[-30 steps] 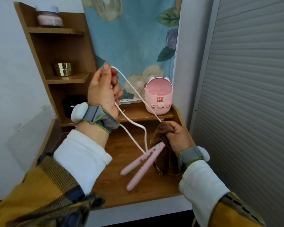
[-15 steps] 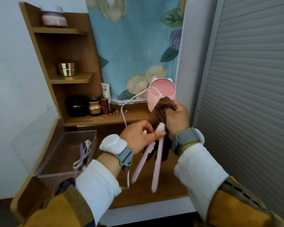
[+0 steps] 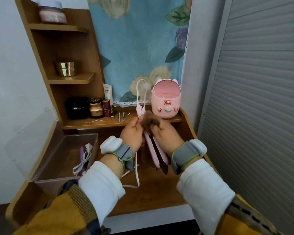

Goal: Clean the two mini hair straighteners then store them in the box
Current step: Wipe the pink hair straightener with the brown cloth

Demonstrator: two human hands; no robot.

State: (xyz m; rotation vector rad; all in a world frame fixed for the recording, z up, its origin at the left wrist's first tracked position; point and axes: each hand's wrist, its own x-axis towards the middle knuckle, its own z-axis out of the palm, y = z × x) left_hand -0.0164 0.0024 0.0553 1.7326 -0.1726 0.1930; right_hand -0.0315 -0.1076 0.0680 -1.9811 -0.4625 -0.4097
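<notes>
A pink mini hair straightener is held above the wooden desk, its two arms pointing toward me. My left hand grips its hinge end, from which the white cord loops up and hangs down to the desk. My right hand holds a brown cloth against the straightener near the hinge. A clear plastic box stands open at the left; a purple straightener with a coiled white cable lies inside it.
A pink Toy Story bin stands on the low shelf behind my hands. Jars, a tube and cotton swabs line that shelf to the left. A grey shutter wall closes the right side. The box lid leans at the far left.
The left hand came down from holding the cord high and now grips the straightener's hinge end. The straightener was raised and turned, arms toward me. The cloth sits near the hinge.
</notes>
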